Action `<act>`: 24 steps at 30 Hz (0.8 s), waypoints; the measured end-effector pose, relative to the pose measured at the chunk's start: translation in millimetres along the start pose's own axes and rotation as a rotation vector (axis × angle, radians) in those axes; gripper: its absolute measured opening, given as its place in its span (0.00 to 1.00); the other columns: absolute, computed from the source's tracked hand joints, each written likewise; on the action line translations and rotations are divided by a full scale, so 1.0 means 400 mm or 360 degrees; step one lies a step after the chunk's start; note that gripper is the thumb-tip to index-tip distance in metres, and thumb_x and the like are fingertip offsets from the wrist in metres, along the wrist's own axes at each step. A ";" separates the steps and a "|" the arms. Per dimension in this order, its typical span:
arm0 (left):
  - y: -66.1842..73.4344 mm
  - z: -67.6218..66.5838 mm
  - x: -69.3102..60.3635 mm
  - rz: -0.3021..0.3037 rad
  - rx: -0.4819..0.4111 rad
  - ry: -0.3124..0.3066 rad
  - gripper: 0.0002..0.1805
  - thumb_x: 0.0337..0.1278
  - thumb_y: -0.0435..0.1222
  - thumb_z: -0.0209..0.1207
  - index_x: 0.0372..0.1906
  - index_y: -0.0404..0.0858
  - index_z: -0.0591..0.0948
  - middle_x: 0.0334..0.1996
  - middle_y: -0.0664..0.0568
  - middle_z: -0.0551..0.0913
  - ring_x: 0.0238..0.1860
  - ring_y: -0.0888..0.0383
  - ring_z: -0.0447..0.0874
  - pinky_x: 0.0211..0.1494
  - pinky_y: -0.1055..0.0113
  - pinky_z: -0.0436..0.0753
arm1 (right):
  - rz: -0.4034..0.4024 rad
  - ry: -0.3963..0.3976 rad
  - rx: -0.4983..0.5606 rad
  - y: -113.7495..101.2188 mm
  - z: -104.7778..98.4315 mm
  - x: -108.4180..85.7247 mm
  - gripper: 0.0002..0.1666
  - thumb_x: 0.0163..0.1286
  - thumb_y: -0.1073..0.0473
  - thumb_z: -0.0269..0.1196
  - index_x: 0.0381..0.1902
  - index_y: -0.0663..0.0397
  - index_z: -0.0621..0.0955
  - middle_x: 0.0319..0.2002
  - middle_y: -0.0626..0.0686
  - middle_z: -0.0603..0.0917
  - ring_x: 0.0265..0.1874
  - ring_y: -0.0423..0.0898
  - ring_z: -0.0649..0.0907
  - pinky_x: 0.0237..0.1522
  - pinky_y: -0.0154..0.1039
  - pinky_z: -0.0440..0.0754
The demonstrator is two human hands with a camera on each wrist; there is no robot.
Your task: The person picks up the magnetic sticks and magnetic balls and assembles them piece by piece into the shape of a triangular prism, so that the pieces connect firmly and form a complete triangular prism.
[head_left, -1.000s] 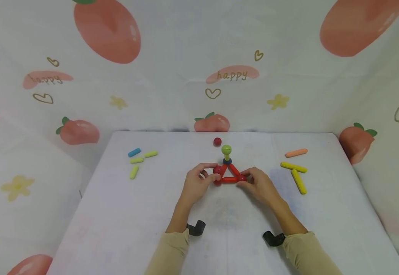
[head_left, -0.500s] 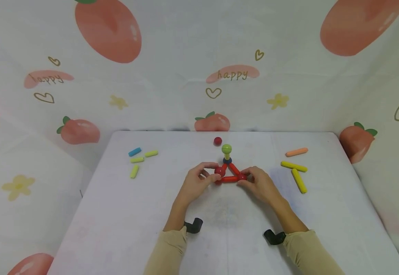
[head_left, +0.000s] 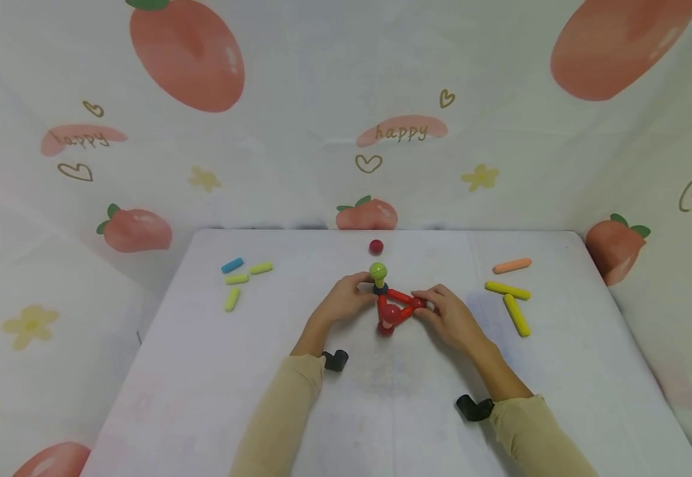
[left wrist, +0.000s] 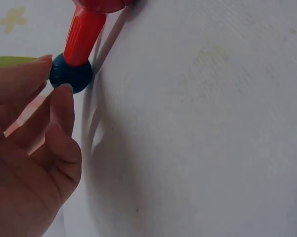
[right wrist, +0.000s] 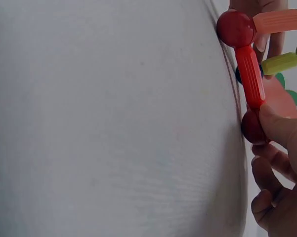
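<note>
- Clock from my head view, 12 pointing away from the person, centred on the red triangle (head_left: 400,297), which sits mid-table between both hands.
- Changed: triangle has swung anticlockwise. Its dark blue ball (head_left: 380,289) went from 12 to between 10 and 11; the corner with the post went from 8 to about 7.
- Left hand (head_left: 344,301) left that post corner and now pinches at the blue ball. I can't tell how much of the grip is on the green stick (left wrist: 12,61) above it.
- Right hand (head_left: 449,318) hasn't let go: thumb and fingers narrow on the right red ball (head_left: 419,303) at 3. Reads to me as the pivot for the turn.
- Post corner is now hand-free: lower red ball (head_left: 385,330), peach stick (right wrist: 279,20) up from it, upper red ball (head_left: 391,314) on top. My read: the turn exposes it toward the person.
- Green ball (head_left: 378,271) still tops the green stick, upright.
- Can't tell if every corner touches the table (head_left: 393,397).
- Untouched: loose red ball (head_left: 376,247) near 11, blue stick (head_left: 232,265) and lime sticks (head_left: 236,279) toward 9–10, yellow sticks (head_left: 508,290) around 3.
</note>
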State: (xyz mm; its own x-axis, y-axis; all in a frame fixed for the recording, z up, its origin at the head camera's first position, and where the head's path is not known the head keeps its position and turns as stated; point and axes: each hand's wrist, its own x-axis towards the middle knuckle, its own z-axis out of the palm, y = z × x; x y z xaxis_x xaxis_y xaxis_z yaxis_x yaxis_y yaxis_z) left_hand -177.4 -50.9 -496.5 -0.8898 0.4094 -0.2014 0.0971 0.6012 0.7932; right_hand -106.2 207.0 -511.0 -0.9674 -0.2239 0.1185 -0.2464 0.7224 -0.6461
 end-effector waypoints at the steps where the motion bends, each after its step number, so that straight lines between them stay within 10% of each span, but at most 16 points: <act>1: 0.003 0.001 0.002 0.0002 0.0008 -0.0003 0.24 0.66 0.40 0.63 0.65 0.43 0.79 0.64 0.48 0.82 0.61 0.49 0.81 0.69 0.49 0.77 | -0.0013 -0.0003 -0.0007 0.000 -0.001 0.002 0.24 0.67 0.56 0.70 0.60 0.52 0.84 0.43 0.52 0.82 0.32 0.41 0.73 0.34 0.33 0.72; 7: 0.018 0.006 0.004 -0.0052 0.0045 0.0058 0.18 0.65 0.43 0.66 0.56 0.43 0.84 0.58 0.47 0.84 0.65 0.48 0.78 0.71 0.48 0.75 | -0.0031 -0.0012 -0.0044 -0.003 -0.005 0.009 0.28 0.67 0.57 0.70 0.65 0.53 0.80 0.46 0.53 0.85 0.33 0.43 0.75 0.37 0.37 0.75; 12: 0.010 0.013 -0.006 -0.0067 0.0099 0.0126 0.14 0.62 0.44 0.68 0.49 0.44 0.86 0.50 0.50 0.85 0.58 0.50 0.81 0.68 0.50 0.77 | 0.0191 -0.0033 -0.0059 -0.020 -0.003 0.005 0.30 0.69 0.55 0.69 0.66 0.56 0.76 0.53 0.58 0.85 0.37 0.46 0.78 0.41 0.40 0.80; 17: 0.014 0.024 -0.016 -0.0044 0.0166 0.0157 0.13 0.62 0.45 0.69 0.46 0.44 0.85 0.47 0.52 0.85 0.52 0.53 0.83 0.63 0.53 0.80 | 0.0453 -0.0218 0.0084 -0.050 -0.023 -0.038 0.16 0.69 0.55 0.69 0.50 0.56 0.80 0.39 0.53 0.84 0.33 0.45 0.79 0.35 0.36 0.80; 24: 0.023 0.037 -0.036 -0.0068 0.0279 0.0247 0.15 0.58 0.48 0.71 0.44 0.44 0.85 0.44 0.53 0.86 0.49 0.54 0.83 0.58 0.54 0.82 | 0.0373 -0.0338 0.0202 -0.113 0.026 -0.099 0.23 0.60 0.44 0.75 0.45 0.47 0.79 0.31 0.46 0.79 0.32 0.42 0.76 0.33 0.33 0.75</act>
State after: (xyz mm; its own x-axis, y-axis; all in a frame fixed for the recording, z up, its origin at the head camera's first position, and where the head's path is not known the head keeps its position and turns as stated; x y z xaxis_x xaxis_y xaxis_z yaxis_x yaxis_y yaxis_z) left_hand -157.0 -41.1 -495.0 -0.9514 0.2788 -0.1309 0.1220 0.7311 0.6712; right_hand -56.1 176.4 -494.2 -0.9597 -0.2021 -0.1953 0.0035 0.6861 -0.7275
